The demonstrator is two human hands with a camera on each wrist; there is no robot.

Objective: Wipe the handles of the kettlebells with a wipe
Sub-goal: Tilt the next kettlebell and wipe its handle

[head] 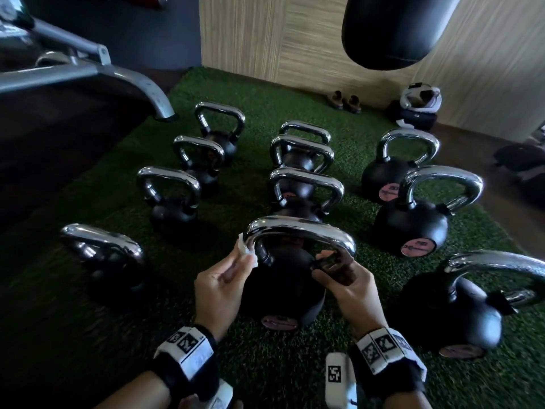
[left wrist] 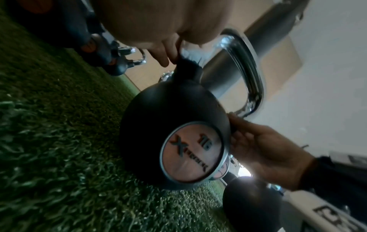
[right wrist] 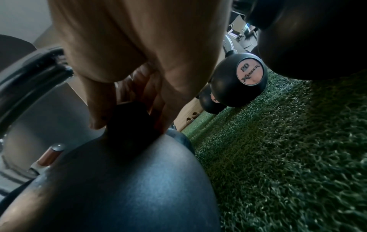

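Chrome-handled kettlebells [head: 283, 278]: eleven; one wipe [head: 246, 255] (left hand [head: 219, 286]).

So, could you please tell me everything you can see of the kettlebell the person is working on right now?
The kettlebell stands upright on the green turf, nearest the person in the middle row. Its round body looks matte black; a pinkish round badge low on its front reads 16 in the left wrist view. A shiny chrome handle arches over it. The left hand presses a white wipe against the handle's left leg; the right hand grips the base of the right leg.
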